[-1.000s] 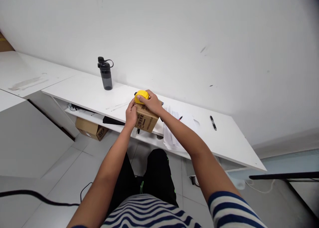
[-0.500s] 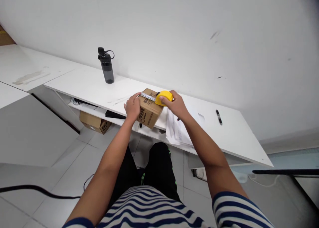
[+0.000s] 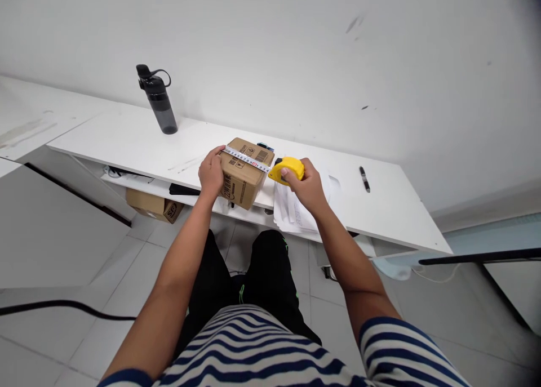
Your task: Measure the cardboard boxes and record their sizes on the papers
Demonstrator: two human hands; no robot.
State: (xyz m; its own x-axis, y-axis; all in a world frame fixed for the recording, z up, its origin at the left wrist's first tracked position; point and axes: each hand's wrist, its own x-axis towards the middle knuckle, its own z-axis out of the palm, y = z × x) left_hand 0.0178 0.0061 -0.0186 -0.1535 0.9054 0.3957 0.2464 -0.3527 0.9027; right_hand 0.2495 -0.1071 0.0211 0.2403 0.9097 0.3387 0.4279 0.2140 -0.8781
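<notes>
A small brown cardboard box [image 3: 242, 187] with dark print rests at the front edge of the white table. My left hand [image 3: 211, 173] grips its left side, fingertips at the end of the white tape blade [image 3: 249, 160]. That blade lies straight across the top of the box. It runs out of a yellow tape measure [image 3: 288, 170], which my right hand [image 3: 309, 188] holds just beyond the box's right edge, thumb on the near side. White papers [image 3: 296, 209] lie under and in front of the right hand.
A black water bottle [image 3: 158, 102] stands back left on the white table [image 3: 194, 133], near the wall. A black marker [image 3: 364, 179] lies to the right. A small blue item [image 3: 265, 147] shows behind the box. Another cardboard box [image 3: 147, 203] sits below, under the table.
The right hand has drawn the tape measure rightward, past the box's edge, so more blade shows. The left hand stays at the box's left side. The view has shifted slightly.
</notes>
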